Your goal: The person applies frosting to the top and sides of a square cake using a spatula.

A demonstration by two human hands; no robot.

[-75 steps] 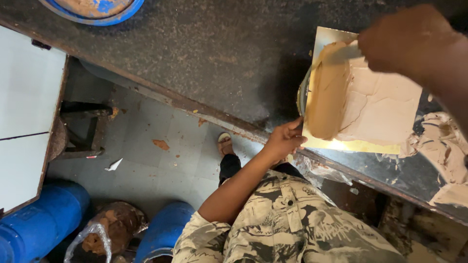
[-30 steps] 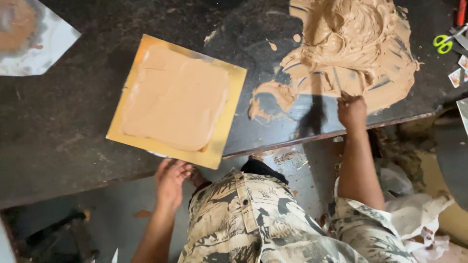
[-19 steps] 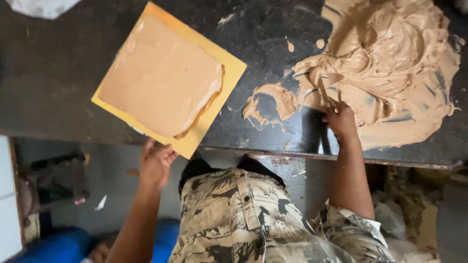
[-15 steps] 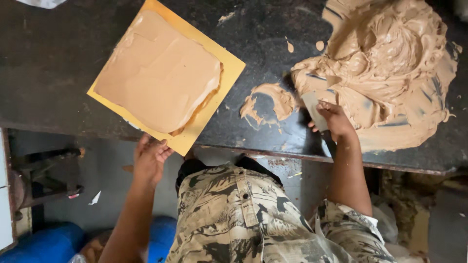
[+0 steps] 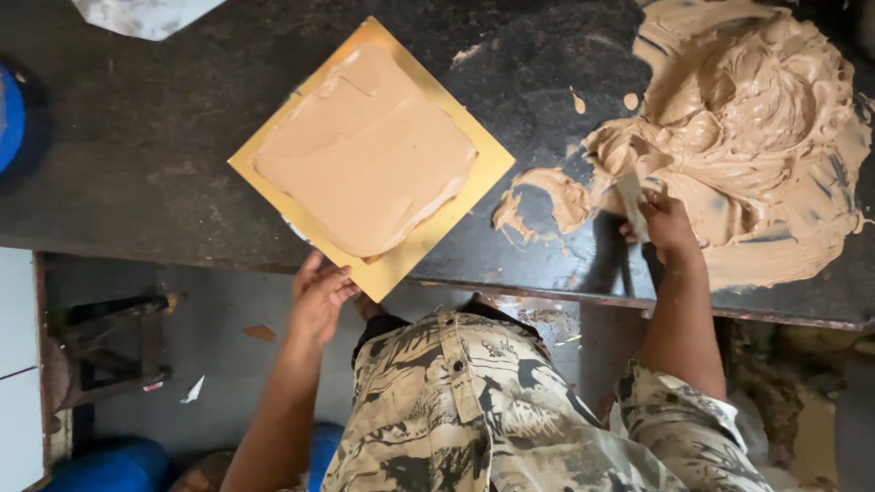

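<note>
A square yellow board (image 5: 474, 187) lies turned like a diamond on the dark stone table (image 5: 137, 164), spread with a smooth layer of tan paste (image 5: 365, 159). My left hand (image 5: 319, 296) grips the board's near corner, which overhangs the table edge. My right hand (image 5: 668, 223) holds a flat scraper blade (image 5: 631, 191) and presses it into the edge of a large heap of the same tan paste (image 5: 756, 118) on the table at the right.
Smears of paste (image 5: 547, 196) lie between board and heap. A blue rimmed dish (image 5: 9, 118) sits at the left edge, a white sheet (image 5: 137, 14) at the top. Below the table stand a metal stool frame (image 5: 109, 346) and blue drums (image 5: 109, 465).
The board has turned and slid slightly under my left hand. My right hand has moved with the scraper from the table edge into the paste heap's near side.
</note>
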